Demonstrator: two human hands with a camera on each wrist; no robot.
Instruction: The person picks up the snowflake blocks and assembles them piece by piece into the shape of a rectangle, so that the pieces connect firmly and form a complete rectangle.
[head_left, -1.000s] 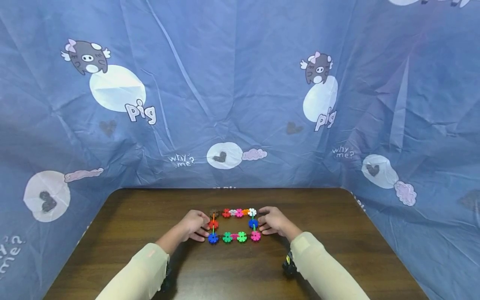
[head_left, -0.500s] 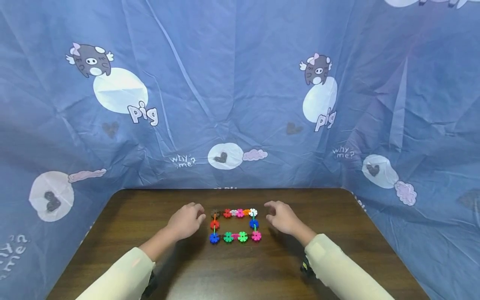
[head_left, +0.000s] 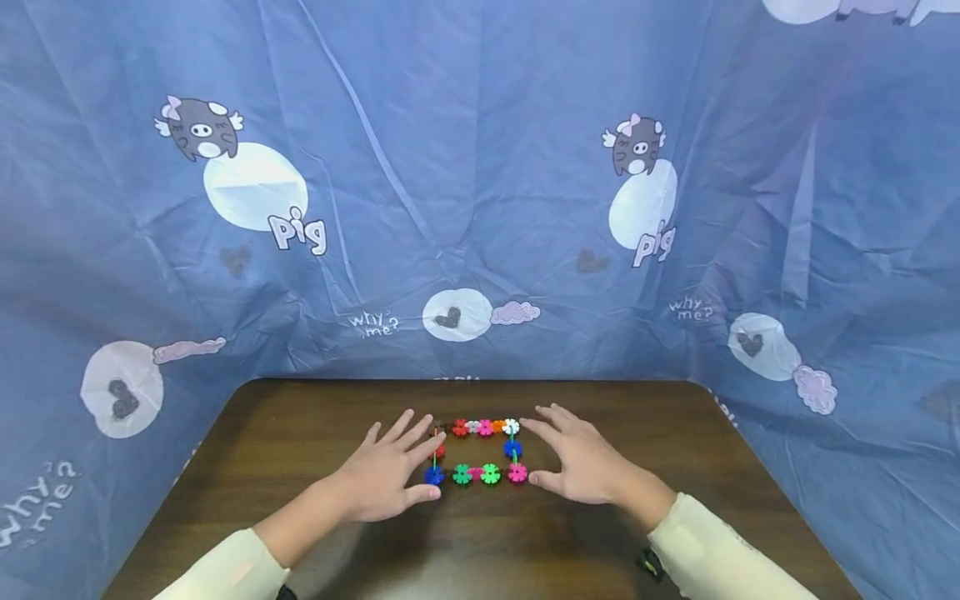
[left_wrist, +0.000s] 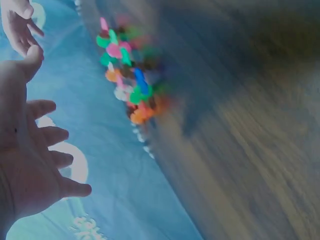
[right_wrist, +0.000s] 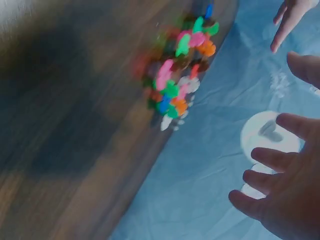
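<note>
A rectangular frame of linked plastic snowflake discs [head_left: 491,474] in several colours lies on the brown wooden table [head_left: 480,542]. Above its left side, my left hand [head_left: 382,477] is spread with straight fingers and partly covers the red and brown discs. Just off the right side, my right hand [head_left: 585,457] is spread too, its thumb near the pink corner disc [head_left: 517,472]. Both hands hold nothing. In the left wrist view the discs [left_wrist: 127,65] look blurred, apart from the left palm [left_wrist: 30,165]. The right wrist view shows the discs [right_wrist: 175,80] away from the right fingers [right_wrist: 275,160].
A blue cloth [head_left: 480,183] printed with pigs and hearts hangs behind the table and along both sides. A dark wrist device [head_left: 651,564] shows below the right sleeve [head_left: 720,550]. The left sleeve [head_left: 225,575] crosses the table's front left.
Both hands have come away from the sides of the disc frame, risen and spread their fingers. The frame keeps its place on the table; the head view has shifted slightly.
</note>
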